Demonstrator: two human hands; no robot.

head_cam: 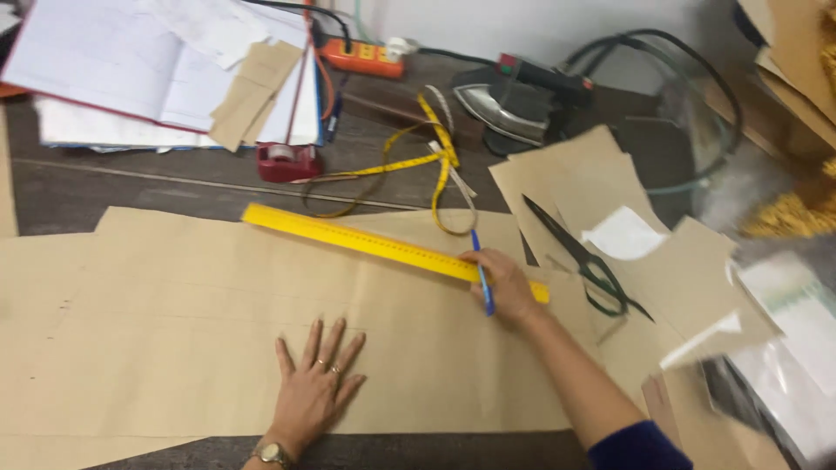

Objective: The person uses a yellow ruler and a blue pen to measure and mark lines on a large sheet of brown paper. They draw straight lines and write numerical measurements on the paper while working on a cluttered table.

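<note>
A dark wooden table (131, 187) is covered by a wide sheet of brown paper (174, 322); the left hand (315, 387) is pressed flat on it, fingers spread, nothing held; a blue pen (482, 274) is gripped in the right hand (505, 287), which is laid on the yellow ruler (366, 242); scissors (583, 261), a tape measure (435, 161), an iron (514, 109) and an open book (104, 61) are seen behind, against a pale wall (540, 22).

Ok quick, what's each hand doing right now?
Left hand: open, flat on the brown paper.
Right hand: closed on a blue pen, resting on the yellow ruler.
</note>
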